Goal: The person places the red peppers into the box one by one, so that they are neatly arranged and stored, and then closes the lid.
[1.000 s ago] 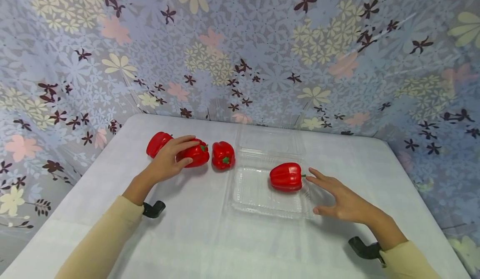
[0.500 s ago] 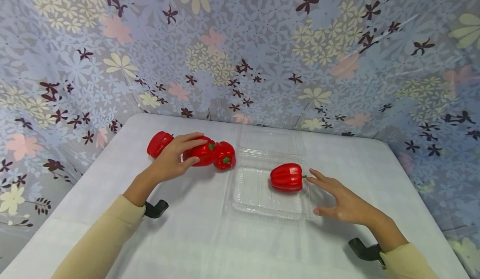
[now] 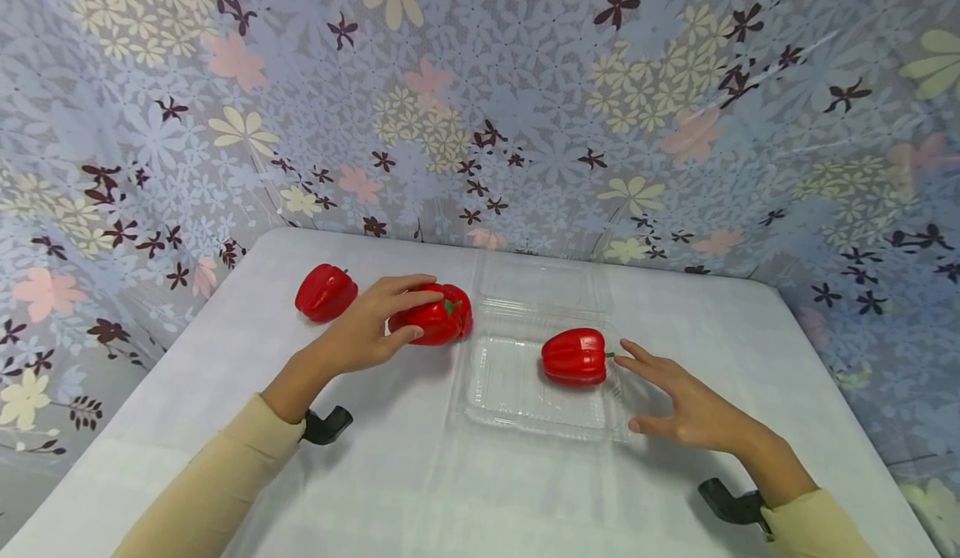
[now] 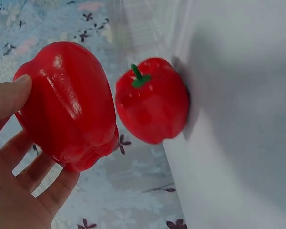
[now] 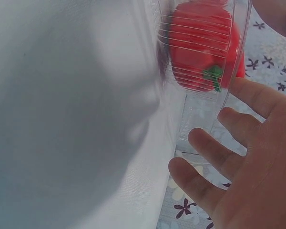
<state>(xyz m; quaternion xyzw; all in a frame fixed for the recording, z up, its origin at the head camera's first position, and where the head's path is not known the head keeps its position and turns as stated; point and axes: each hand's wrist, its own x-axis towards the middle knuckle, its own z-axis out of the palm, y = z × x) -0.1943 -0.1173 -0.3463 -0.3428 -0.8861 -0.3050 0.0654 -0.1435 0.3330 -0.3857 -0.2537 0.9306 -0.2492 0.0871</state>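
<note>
My left hand (image 3: 375, 323) grips a red bell pepper (image 4: 69, 98), thumb on one side and fingers round the other. The left wrist view shows it raised beside a second red bell pepper (image 4: 155, 112) with a green stem, which stands on the table. From the head, the held pepper overlaps most of that one. Inside the clear plastic clamshell container (image 3: 498, 383) a third red bell pepper (image 3: 573, 358) lies on its side, stem toward the right. My right hand (image 3: 678, 399) is spread at the container's right wall, fingertips near the stem, holding nothing.
Another red bell pepper (image 3: 326, 293) lies at the back left of the white-covered table (image 3: 360, 466). The container's lid (image 3: 543, 283) is folded open toward the back. Behind the table hangs a flowered cloth (image 3: 525, 108). A black wrist mount (image 3: 327, 426) sits under the left wrist.
The left hand has carried its pepper rightward, away from the far-left pepper, until it overlaps the one beside the container. The right hand has stayed in place.
</note>
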